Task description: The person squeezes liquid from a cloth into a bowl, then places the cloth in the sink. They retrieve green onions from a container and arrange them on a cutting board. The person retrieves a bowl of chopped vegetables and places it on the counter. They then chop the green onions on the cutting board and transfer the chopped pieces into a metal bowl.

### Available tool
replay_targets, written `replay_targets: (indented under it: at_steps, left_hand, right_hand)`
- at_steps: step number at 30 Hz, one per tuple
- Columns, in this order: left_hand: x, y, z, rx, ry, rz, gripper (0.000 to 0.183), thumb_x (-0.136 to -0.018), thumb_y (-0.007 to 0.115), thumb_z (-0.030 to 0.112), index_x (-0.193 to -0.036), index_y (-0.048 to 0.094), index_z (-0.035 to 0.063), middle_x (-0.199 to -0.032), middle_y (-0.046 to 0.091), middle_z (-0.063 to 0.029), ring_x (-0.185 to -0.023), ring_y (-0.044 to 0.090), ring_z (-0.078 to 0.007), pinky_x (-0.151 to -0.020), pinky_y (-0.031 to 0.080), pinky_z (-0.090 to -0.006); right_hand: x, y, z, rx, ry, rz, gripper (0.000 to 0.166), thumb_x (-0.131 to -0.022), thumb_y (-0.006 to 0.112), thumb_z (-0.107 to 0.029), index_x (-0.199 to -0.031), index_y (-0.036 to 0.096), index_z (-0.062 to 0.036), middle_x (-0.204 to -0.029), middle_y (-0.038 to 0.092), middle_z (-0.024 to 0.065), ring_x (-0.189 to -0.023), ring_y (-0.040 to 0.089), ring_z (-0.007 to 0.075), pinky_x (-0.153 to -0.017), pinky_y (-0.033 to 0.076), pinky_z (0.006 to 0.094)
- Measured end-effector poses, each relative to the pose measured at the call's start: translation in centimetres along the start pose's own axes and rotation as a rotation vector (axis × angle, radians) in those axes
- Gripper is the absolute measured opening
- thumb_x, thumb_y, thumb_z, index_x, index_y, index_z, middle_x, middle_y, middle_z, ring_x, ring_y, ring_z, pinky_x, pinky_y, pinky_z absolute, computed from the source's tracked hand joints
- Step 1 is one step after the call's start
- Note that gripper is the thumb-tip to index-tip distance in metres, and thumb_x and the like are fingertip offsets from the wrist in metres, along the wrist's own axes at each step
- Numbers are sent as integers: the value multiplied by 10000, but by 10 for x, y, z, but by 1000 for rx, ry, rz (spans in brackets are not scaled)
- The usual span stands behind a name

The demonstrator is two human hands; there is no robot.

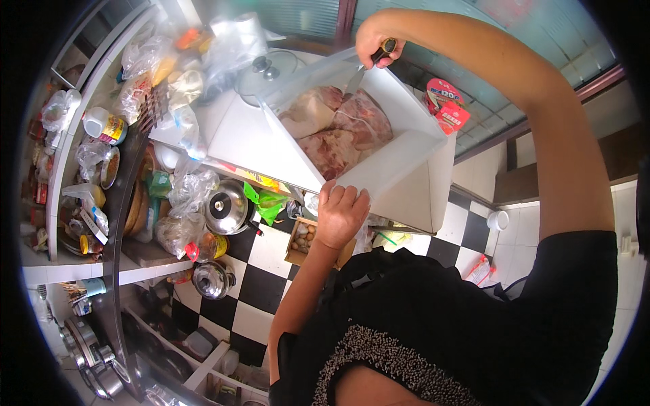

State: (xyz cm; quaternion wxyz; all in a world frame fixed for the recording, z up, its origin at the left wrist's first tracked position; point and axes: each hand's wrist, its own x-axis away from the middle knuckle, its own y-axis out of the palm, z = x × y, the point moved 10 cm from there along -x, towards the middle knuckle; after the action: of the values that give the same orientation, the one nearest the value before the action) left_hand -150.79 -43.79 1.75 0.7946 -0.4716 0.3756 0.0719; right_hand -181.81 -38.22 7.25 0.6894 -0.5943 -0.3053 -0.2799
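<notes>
Several pieces of raw meat (pixel 345 132) lie in a white box or drawer (pixel 409 99) whose sides and rim are whitish and partly see-through. My right hand (pixel 378 43) grips a dark-handled knife (pixel 355 81) above the far corner, its blade pointing down at the meat. The blade's tip touches or lies close to the meat; which one I cannot tell. My left hand (pixel 343 210) has its fingers curled over the near edge of the box, by the corner.
A glass lid (pixel 269 76) and plastic bags lie at the left of the white surface. Red packages (pixel 449 116) stand right of the box. Below are a lidded steel pan (pixel 227 207), a cardboard box of eggs (pixel 299 241) and an oil bottle (pixel 210 247). Crowded shelves line the left.
</notes>
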Motion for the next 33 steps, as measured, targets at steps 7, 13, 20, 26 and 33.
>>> replay_targets:
  at_steps: [7,13,20,26,33]
  left_hand:
    - [0,0,-2,-1,-27,-1,181,-687,692,131,-854,624,123,-747,465,-20,-733,513,-199,-930,423,-428]
    - [-1,3,-2,-7,-15,-13,266,-649,729,143,-899,641,132,-765,484,-24,-764,528,-212,-921,419,-435]
    - [-2,5,1,-28,-36,-69,331,-634,760,165,-948,660,131,-800,522,-27,-794,548,-226,-922,414,-448]
    - [-22,-1,8,67,-102,-244,298,-700,767,215,-957,672,97,-847,596,-63,-828,587,-262,-893,425,-456]
    - [-104,23,-51,-45,-210,-294,158,-837,644,142,-967,668,55,-912,668,-143,-840,632,-359,-730,498,-446]
  right_hand:
    - [-39,39,22,140,-285,41,76,-814,596,-129,-849,597,-61,-625,561,32,-510,572,150,-459,453,334]
    - [3,77,66,-209,-471,139,175,-855,546,-121,-945,551,28,-701,549,84,-470,560,175,-464,433,357]
    - [4,116,93,-359,-493,259,274,-877,534,-114,-1121,495,4,-756,579,121,-471,575,195,-472,462,369]
    - [-20,127,103,-327,-572,370,298,-883,522,-106,-1166,481,-22,-852,625,158,-491,595,228,-474,494,373]
    - [-13,130,106,-289,-513,435,308,-819,530,-62,-1110,556,34,-918,673,225,-731,679,323,-670,534,439]
